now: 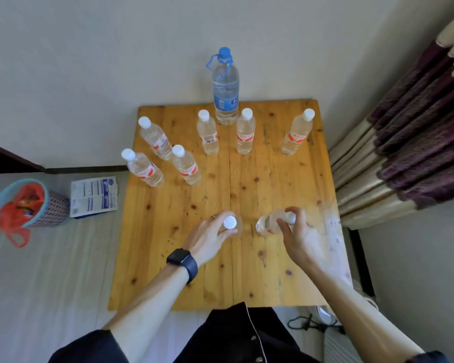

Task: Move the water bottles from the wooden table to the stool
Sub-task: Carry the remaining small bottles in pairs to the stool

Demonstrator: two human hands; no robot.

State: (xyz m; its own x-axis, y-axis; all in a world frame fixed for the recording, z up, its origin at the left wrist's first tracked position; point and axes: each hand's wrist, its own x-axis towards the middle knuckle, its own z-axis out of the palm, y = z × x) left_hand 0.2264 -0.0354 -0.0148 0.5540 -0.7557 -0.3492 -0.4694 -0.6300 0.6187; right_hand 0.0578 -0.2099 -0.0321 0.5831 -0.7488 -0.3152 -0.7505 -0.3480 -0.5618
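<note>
Head view, looking down on the desk (pixel 286 184).

The left hand (pixel 209 238) lay over the near middle of the desk. Its fingers (pixel 218 220) were curled round the neck of the left bottle (pixel 230 222), just under the white cap, with the thumb on the near side. This bottle was upright, cap towards the camera, and its body was largely hidden beneath the hand.

The right hand (pixel 300 235) lay just beside it, to the right. Its fingers (pixel 299 214) were clasped round the cap end of the right bottle (pixel 268 224). This bottle was tilted, with its base pointing left towards the other hand. It was blurred, and whether it touched the desk could not be told. The two held bottles were near each other but apart.

Six small bottles (pixel 208 134) stood upright on the far half of the desk, well apart from both hands: three at the left, two in the middle and one at the right. The large bottle (pixel 225 87), with a blue cap, stood at the far edge, between and behind the middle pair.

A dark watch (pixel 182 260) sat on the left wrist. Left of the desk were a printed pack (pixel 93 196) and a basket (pixel 55 209) holding a red bag. A curtain (pixel 409 142) hung at the right.
</note>
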